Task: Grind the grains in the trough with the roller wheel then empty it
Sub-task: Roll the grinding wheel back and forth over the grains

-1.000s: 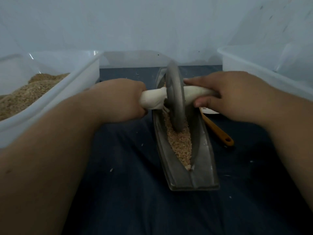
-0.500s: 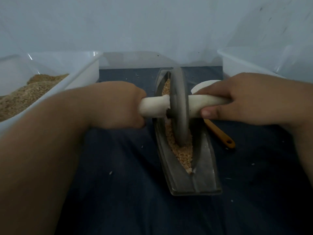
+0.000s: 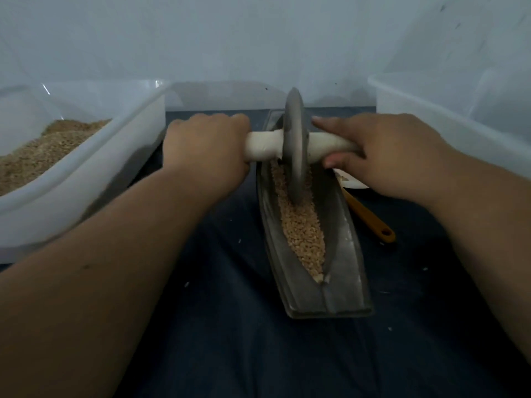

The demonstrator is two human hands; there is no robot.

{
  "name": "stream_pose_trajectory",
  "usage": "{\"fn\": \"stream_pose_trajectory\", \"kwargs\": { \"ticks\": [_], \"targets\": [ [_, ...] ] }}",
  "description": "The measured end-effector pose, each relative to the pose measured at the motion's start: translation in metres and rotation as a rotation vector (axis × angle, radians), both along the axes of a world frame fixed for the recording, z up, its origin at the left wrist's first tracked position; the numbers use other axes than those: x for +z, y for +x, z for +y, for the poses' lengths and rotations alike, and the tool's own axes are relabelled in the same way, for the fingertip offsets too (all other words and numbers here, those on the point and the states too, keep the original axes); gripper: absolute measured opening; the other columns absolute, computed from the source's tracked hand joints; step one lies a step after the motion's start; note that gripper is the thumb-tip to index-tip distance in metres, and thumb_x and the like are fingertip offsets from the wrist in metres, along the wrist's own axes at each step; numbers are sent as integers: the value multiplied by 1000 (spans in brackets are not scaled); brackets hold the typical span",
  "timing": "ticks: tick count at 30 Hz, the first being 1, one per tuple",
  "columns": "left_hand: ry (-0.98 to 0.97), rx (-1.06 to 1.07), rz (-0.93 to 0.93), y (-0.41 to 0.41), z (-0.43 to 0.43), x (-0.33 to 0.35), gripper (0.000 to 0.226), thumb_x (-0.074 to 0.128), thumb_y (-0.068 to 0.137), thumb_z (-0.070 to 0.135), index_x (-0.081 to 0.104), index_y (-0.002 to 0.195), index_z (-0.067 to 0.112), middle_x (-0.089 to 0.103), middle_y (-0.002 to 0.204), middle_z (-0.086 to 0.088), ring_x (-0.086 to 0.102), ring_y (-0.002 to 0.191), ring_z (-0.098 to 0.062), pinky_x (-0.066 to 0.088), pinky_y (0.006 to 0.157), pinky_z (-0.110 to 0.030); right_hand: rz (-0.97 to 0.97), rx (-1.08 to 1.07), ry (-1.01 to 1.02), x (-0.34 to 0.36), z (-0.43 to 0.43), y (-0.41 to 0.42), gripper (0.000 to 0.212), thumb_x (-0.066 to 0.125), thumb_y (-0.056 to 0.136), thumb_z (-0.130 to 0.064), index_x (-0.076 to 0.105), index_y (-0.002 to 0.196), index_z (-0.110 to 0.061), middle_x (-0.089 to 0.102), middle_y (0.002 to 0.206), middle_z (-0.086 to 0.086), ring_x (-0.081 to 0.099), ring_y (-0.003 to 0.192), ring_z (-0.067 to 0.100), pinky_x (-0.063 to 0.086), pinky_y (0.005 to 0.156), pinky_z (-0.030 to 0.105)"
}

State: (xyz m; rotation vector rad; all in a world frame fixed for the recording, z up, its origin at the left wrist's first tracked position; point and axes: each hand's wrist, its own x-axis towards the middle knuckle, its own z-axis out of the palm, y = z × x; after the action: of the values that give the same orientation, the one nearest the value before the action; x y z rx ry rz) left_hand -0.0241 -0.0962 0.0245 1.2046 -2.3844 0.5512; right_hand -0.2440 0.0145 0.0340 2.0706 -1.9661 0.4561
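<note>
A long grey metal trough (image 3: 342, 285) lies lengthwise on the dark cloth, with tan grains (image 3: 301, 228) filling its groove. The grey roller wheel (image 3: 296, 150) stands upright in the groove toward the far end. A white axle handle (image 3: 263, 146) runs through the wheel. My left hand (image 3: 205, 146) grips the left end of the handle. My right hand (image 3: 382, 153) grips the right end, thumb under it and forefinger stretched along the top toward the wheel.
A clear plastic bin (image 3: 83, 179) with tan ground grain stands at the left. Another clear bin (image 3: 448, 119) stands at the right. An orange-handled scoop (image 3: 370, 219) lies right of the trough, its white bowl under my right hand. Small crumbs dot the dark cloth (image 3: 230, 326).
The wheel first rolled toward me along the trough, then rolled back to the far end. Both hands travelled with the handle and kept their hold.
</note>
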Motion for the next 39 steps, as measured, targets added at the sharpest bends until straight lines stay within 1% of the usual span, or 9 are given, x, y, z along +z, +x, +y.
{"fn": "stream_pose_trajectory", "kwargs": {
  "ticks": [4,8,16,20,23,27,31,36,39],
  "targets": [
    [-94,23,25,-6,-7,-3,18,61,82,30,59,98,21,61,83,-2,53,71,-27,32,62,-35,16,-29,-26,-4,-11,-5,70,38,80,-69,33,146,-45,62,123,0,56,113,25,41,85,38],
    [94,-39,-57,4,-2,6,17,60,79,39,47,80,28,49,70,7,46,60,-18,37,59,-32,-95,-7,168,11,1,-7,72,39,71,-79,31,140,-59,53,138,-12,50,120,14,36,86,30],
    [558,-172,-276,35,32,35,35,60,54,64,54,71,33,58,64,10,55,59,-2,37,52,-22,-122,149,339,38,40,10,46,25,59,-93,31,104,-87,51,82,-46,40,86,-32,28,66,13],
    [554,-171,-248,28,25,30,27,62,61,50,55,79,31,59,72,9,54,65,-4,43,58,-23,-79,121,321,36,35,11,68,23,57,-89,32,123,-77,41,83,-41,41,77,-19,26,68,10],
    [477,-151,-195,26,14,22,26,61,63,51,51,77,32,55,70,9,51,64,-5,45,60,-30,-114,102,258,25,25,4,74,26,60,-93,30,130,-71,54,101,-34,45,85,-10,33,71,18],
    [79,-23,-40,5,1,6,17,58,74,41,49,84,30,47,69,8,48,64,-21,35,60,-32,-81,38,77,1,0,-11,59,44,85,-66,33,142,-56,55,137,-10,51,120,17,35,83,31],
    [-134,30,15,-9,-7,-1,17,60,81,34,57,93,23,58,80,-1,40,68,-22,29,62,-35,-89,17,31,-6,-12,-17,70,30,78,-75,32,144,-51,54,138,-7,51,122,21,37,84,32],
    [-6,-28,3,-1,-7,1,17,60,79,40,53,88,26,48,70,6,44,63,-21,32,58,-32,-73,10,49,-2,-7,-14,63,36,81,-73,35,141,-54,55,136,-12,52,119,16,35,82,32],
    [198,-75,-122,11,-3,12,27,61,75,48,42,74,29,46,67,10,41,57,-10,35,56,-29,-58,-3,127,13,5,-2,72,23,71,-85,42,134,-56,62,118,-18,53,96,4,35,71,28]
  ]
}}
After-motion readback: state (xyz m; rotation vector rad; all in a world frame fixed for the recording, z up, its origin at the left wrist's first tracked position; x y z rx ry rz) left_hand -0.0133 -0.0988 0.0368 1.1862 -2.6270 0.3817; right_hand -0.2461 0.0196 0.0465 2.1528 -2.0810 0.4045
